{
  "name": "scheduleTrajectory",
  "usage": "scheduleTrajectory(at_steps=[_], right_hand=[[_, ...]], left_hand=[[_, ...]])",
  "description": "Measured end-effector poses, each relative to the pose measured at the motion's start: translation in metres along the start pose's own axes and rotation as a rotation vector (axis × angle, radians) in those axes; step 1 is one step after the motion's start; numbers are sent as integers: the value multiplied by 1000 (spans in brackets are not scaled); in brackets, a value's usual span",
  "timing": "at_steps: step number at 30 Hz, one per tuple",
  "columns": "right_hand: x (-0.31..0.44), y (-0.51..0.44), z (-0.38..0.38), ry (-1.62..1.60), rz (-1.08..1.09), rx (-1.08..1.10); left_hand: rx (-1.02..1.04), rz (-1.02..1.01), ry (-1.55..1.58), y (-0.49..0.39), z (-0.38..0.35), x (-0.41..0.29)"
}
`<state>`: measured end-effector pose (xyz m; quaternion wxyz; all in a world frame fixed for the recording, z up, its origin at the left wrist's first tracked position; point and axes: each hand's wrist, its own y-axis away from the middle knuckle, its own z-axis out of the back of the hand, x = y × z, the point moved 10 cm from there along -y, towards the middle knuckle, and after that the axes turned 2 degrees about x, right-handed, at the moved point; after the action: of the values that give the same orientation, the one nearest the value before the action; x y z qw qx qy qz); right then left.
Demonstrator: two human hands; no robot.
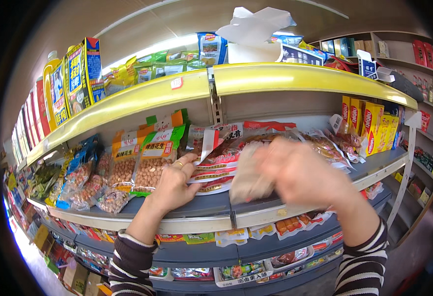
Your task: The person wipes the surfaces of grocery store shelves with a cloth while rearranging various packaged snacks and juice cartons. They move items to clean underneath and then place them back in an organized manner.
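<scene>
My right hand (294,172), blurred by motion, grips a beige cloth (251,175) over the middle of the shelf (198,209). My left hand (175,183), a ring on one finger, rests at the left edge of a pile of red-and-white snack packets (216,172); whether its fingers hold them cannot be told. Just left of that hand stands a green-edged bag of peanuts (151,170), beside an orange-topped one (124,166). Behind the cloth lie more clear packets with red tops (270,126), partly hidden by my right hand.
Yellow boxes (373,127) stand at the shelf's right end, smaller nut bags (113,199) at its left. Above runs a yellow-edged shelf (294,77) with cartons (77,81) and crisp bags (211,48). Lower shelves hold packets and a white tray (242,281). An upright (405,170) borders the right side.
</scene>
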<state>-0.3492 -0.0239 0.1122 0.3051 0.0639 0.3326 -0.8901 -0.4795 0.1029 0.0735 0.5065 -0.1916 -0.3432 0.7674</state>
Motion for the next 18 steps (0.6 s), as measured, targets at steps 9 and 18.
scheduleTrajectory(at_steps=[9,18], right_hand=[[11,47,-3,269,214,-253],[-136,141,164,582,-341,-828]], left_hand=[[-18,-53,-80,-10,-1,-18],[-222,-227,-106,58,51,-117]])
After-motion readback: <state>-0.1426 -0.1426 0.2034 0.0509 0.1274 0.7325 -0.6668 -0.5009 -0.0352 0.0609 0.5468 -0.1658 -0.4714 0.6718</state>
